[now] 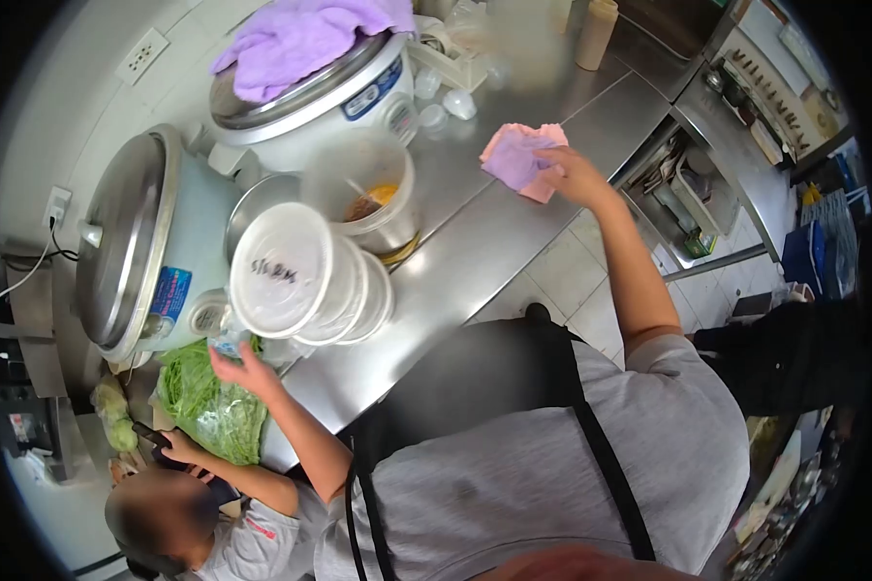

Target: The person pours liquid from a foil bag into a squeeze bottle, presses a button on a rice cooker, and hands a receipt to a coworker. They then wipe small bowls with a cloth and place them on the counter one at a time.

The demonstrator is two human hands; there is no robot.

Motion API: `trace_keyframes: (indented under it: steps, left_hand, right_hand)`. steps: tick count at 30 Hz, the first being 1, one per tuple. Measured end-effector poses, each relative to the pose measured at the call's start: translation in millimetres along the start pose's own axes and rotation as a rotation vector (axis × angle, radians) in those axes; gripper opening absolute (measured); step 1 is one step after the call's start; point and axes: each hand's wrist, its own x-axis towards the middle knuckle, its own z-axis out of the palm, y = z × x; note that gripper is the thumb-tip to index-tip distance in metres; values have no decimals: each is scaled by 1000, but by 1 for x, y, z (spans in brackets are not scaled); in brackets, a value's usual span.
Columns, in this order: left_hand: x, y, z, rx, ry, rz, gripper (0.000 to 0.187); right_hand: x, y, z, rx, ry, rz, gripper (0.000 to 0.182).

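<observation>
My right hand (577,178) rests on a pink and purple cloth (515,163), its fingers pressed onto the cloth's right side against the steel counter (446,281). My left hand (246,376) is raised at the near side of the stacked tubs, fingers apart and with nothing visibly held. Just beyond its fingertips is a small clear plastic item (229,339). White-lidded tubs (283,271) with black writing on the top lid stand stacked there. Beside that hand lies a plastic bag of green leaves (213,402).
Two large rice cookers (131,242) (329,111) line the wall, the farther one topped by a purple towel (305,39). A clear tub (383,184) holds orange and brown food. A squeeze bottle (598,34) stands at the back. A co-worker (252,523) at lower left holds a dark object.
</observation>
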Motion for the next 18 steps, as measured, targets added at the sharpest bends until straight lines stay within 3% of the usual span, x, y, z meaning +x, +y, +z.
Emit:
trace_keyframes:
  steps: [2,4,7,11,14,16,18]
  left_hand:
    - [-15,32,-15,-66,135,-204,53]
    - [-34,75,-22,-160,353,-260,49]
    - [-65,98,-32,-137,627,-96,41]
    - [-91,196,-17,-298,839,47,32]
    - [-110,255,23,-342,551,389,29]
    - [-121,280,69,-407,205,435,28]
    - [-133,294,114,-432,-106,261,24]
  right_hand:
    - [22,23,21,-117,-10,-183,42]
    - [43,40,39,-317,21,-373,41]
    - [37,80,80,-378,211,-515,34]
    - [40,93,72,-249,168,-514,21]
    - [42,101,57,-127,143,-526,13]
    - [47,112,54,-85,115,-508,12]
    - [49,119,54,-68,123,-523,12]
